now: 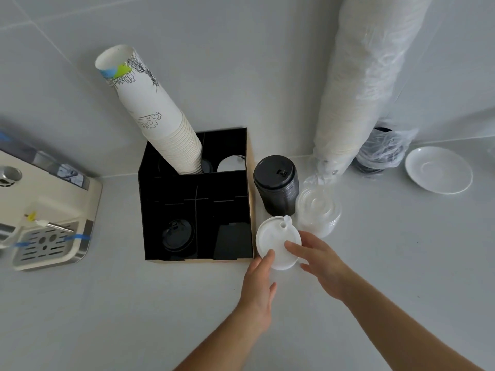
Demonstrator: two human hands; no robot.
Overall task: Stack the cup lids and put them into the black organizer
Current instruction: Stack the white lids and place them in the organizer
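Observation:
A stack of white lids (273, 236) stands on the counter just right of the black organizer (194, 183). My left hand (258, 287) touches its near left edge with the fingertips. My right hand (318, 261) rests its fingers on the top lid from the right. Behind the white lids are a tall stack of black lids (277, 184) and a stack of clear lids (318, 210). The organizer's near left compartment holds a black lid (176, 234), and a white lid (231, 163) lies in the far right one.
A leaning stack of paper cups (158, 116) fills the organizer's far left compartment. A tall sleeve of cups in plastic wrap (367, 76) leans on the wall at right. A white saucer (438, 170) lies far right. A coffee machine (45, 207) stands at left.

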